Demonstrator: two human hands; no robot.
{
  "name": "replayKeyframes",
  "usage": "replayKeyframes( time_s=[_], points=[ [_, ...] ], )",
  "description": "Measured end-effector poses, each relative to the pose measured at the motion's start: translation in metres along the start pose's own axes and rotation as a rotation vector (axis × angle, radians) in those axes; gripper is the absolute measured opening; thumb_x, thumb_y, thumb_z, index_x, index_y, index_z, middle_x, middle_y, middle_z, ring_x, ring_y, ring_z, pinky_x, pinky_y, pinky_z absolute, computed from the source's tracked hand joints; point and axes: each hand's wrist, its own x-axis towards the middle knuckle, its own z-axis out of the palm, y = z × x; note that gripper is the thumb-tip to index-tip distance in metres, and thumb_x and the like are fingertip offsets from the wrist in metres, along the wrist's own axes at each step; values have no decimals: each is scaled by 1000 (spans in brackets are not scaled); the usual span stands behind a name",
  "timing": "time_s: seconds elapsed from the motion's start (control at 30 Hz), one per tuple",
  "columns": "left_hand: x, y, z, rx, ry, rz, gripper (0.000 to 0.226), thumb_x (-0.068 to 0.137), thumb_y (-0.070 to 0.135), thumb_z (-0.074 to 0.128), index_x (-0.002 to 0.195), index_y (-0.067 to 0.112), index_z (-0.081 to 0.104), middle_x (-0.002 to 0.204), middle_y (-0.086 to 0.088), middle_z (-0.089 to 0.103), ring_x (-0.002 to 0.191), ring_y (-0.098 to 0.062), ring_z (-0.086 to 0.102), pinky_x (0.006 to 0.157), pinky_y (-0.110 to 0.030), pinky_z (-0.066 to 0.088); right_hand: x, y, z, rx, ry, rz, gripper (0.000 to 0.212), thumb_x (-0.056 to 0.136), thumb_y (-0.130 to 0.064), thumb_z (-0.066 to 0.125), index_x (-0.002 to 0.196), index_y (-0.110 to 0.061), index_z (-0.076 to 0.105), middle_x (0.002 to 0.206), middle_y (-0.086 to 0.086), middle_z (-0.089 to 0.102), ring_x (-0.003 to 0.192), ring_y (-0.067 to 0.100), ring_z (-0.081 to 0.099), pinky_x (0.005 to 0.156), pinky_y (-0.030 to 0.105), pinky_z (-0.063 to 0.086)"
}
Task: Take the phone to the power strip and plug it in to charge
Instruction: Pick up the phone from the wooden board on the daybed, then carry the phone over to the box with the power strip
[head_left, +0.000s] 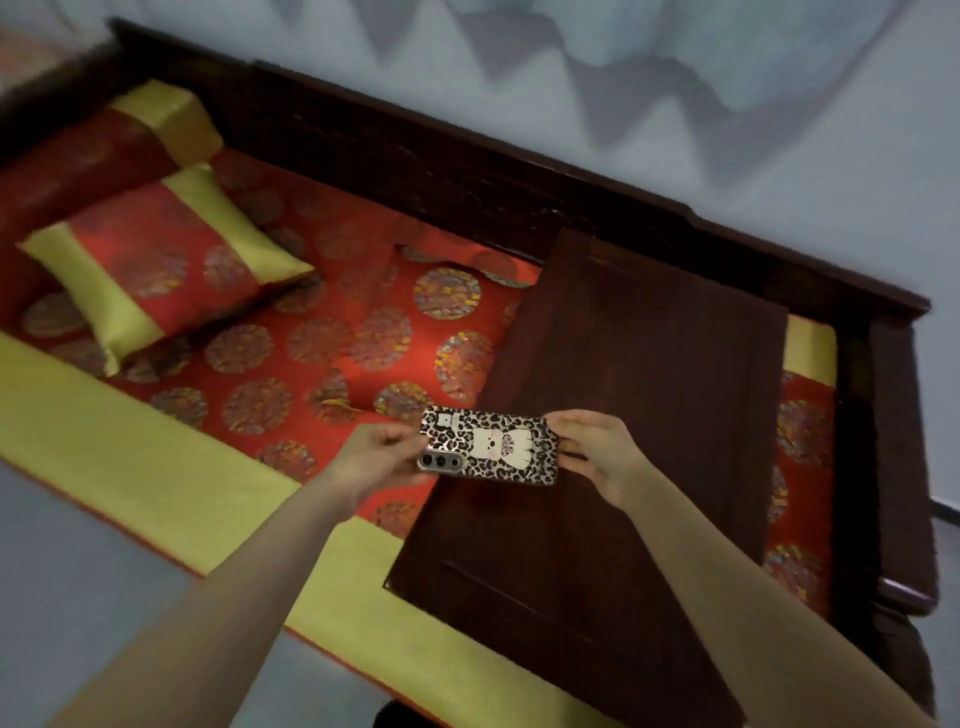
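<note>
Leopard-print phone (488, 446) gripped at its ends by left hand (375, 457) and right hand (597, 453) fingers, above low dark table (623, 389), red-gold cushion (150, 280) well apart on the left

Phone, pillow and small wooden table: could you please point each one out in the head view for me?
phone (488, 446): head view, middle of its leopard-print back.
pillow (156, 270): head view, red centre panel.
small wooden table (639, 395): head view, bare top.

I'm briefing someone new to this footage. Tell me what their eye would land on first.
First, the phone in its leopard-print case, held back-up between the left hand and right hand at centre. Next, the red and gold cushion at upper left, and the dark wooden table under the phone.
</note>
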Motion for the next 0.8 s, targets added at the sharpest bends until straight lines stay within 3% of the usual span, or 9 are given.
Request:
replayKeyframes(
  time_s=[0.17,0.27,0.37,0.43,0.53,0.67,0.8],
  points=[
    [-62,-22,-98,-104,185,43,19,87,11,63,97,-5,68,86,-17,66,73,-23,63,64,-25,60,-12,-10,107,-134,-176,35,7,84,-5,68,90,-7,71,82,5,74,72,15,71,61,28,55],
    [-104,-42,-167,-227,283,53,26,86,11,64,101,-10,66,90,-20,66,76,-25,63,61,-22,59,-27,-15,192,-244,-278,40,7,81,-4,70,84,-10,72,80,5,72,70,15,68,63,31,55],
    [-143,-62,-234,-306,382,65,23,84,14,67,95,-7,66,85,-16,65,68,-18,64,58,-21,57,-45,-14,285,-373,-386,3,11,80,-4,70,83,-14,74,81,2,73,75,13,67,63,30,55],
    [-165,-76,-284,-349,473,80,24,84,16,67,94,-6,65,84,-16,65,70,-20,63,61,-23,58,-57,-11,354,-435,-458,-31,15,79,1,69,82,-13,74,84,3,72,77,13,67,57,26,54],
    [-191,-92,-367,-401,596,111,26,86,14,65,98,-9,64,83,-16,63,69,-21,60,58,-20,57,-76,1,459,-497,-505,-86,15,78,4,68,84,-10,74,82,5,73,65,10,68,46,20,52],
    [-219,-93,-480,-473,758,158,11,87,11,63,82,1,63,70,-10,58,58,-15,54,51,-15,53,-93,19,590,-477,-565,-66,14,79,4,67,85,-8,74,84,8,73,72,14,68,50,23,54],
    [-239,-94,-569,-498,829,160,16,89,10,60,73,9,57,65,-5,55,56,-11,52,48,-15,51,-108,33,693,-510,-580,-43,16,81,4,64,81,-10,71,77,4,71,68,14,66,51,25,54]
  ],
)
